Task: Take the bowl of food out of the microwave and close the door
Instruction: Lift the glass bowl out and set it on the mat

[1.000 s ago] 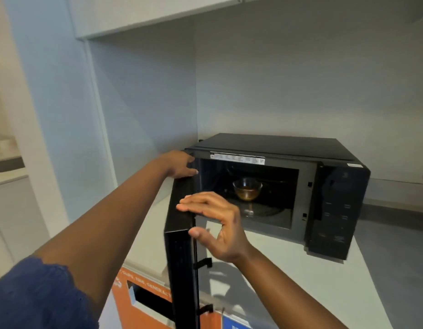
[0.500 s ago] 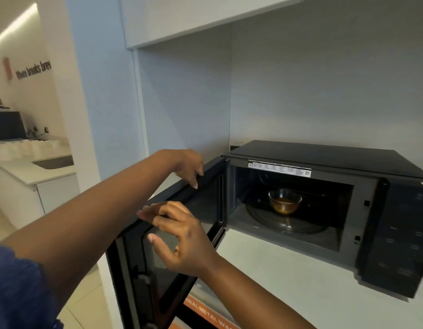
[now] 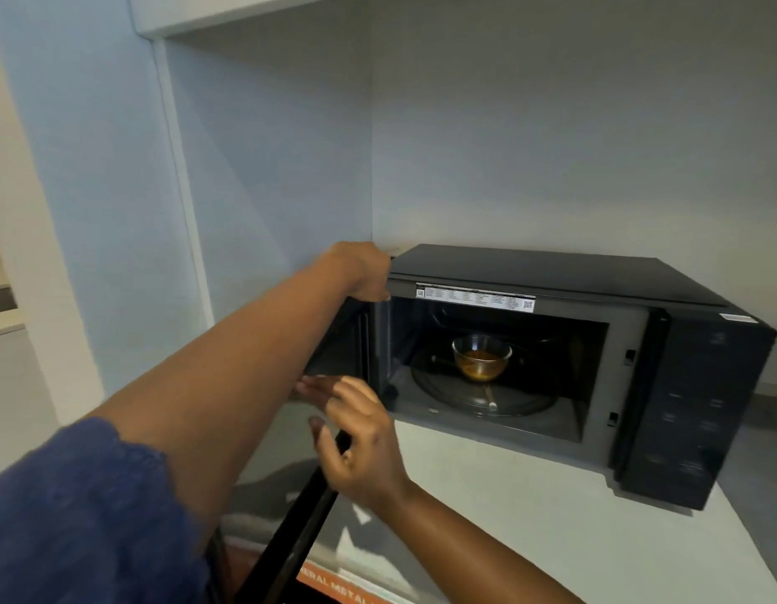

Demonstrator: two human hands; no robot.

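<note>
A black microwave [image 3: 700,407] stands on a white counter with its door [image 3: 337,355] swung wide to the left. Inside, a clear glass bowl [image 3: 481,357] with orange-brown food sits on the glass turntable [image 3: 486,401]. My left hand [image 3: 360,270] curls over the top edge of the door near the hinge. My right hand [image 3: 356,442] hovers in front of the door's lower part, left of the cavity, fingers spread and holding nothing. My left forearm hides part of the door.
The white counter [image 3: 552,516] runs in front of and under the microwave. Pale walls close the niche at the left and back, with a cabinet edge [image 3: 247,15] overhead. An orange label [image 3: 334,586] shows below the counter's front edge.
The door has swung further open to the left, with my left hand riding along its top edge. My right hand has shifted right, closer to the cavity. The view has moved nearer.
</note>
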